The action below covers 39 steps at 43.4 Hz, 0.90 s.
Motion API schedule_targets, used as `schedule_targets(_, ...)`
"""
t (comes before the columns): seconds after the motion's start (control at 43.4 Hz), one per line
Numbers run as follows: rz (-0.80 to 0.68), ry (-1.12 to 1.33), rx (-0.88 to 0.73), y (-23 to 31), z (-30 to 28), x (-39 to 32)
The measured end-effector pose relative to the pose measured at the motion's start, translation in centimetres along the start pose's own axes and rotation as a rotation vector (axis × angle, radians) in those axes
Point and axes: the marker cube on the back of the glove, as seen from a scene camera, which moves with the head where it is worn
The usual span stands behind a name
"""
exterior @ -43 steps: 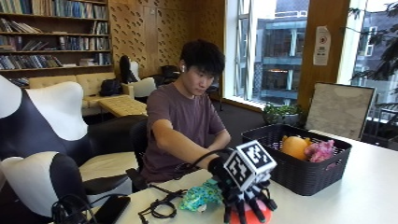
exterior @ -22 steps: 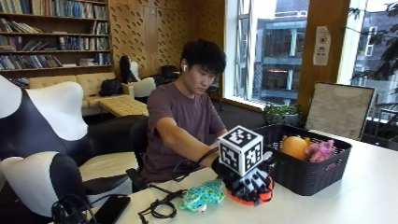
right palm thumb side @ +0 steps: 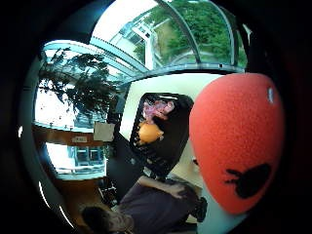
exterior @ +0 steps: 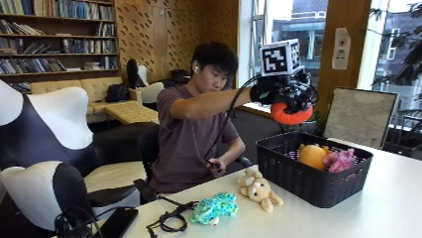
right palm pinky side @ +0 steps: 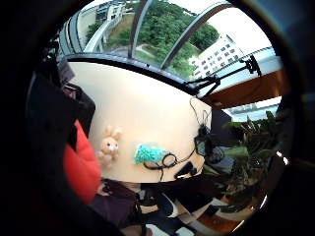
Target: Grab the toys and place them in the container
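high above the near end of the black woven plastic basket [exterior: 310, 168], the black-gloved right hand [exterior: 285, 92] has its fingers curled round a round orange-red soft toy with a black mark on it [exterior: 291, 114], which hangs under the palm and fills much of the thumb-side palm view. the step in hand looks like the carry-and-drop: the toy is over the basket's near rim rather than its middle, so it seems wise to move a little further over the opening and lower before letting go, since a round toy dropped from this height could bounce off the orange plush toy [exterior: 312, 154] and pink plush toy [exterior: 339, 160] already lying inside. outside the basket, on the pale table top [exterior: 389, 208], a beige plush bunny [exterior: 259, 189] lies just beside its near wall, and a teal speckled plush toy [exterior: 214, 208] lies near that, next to black cables [exterior: 173, 221]; both are yet to be collected.
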Motion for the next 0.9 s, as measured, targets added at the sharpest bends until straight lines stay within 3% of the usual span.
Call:
schedule_targets(0.322,-0.12,0.026,-0.059,-2.4,5.4,-12.1)
schedule_targets(0.622,-0.254,0.217,-0.143,-3.4,11.8,-14.3)
schedule_targets(0.76,-0.199,-0.029,-0.414,-2.5,12.4,-15.5)
schedule_targets(0.898,-0.2,-0.093,-0.364,-2.1,10.8,-14.6)
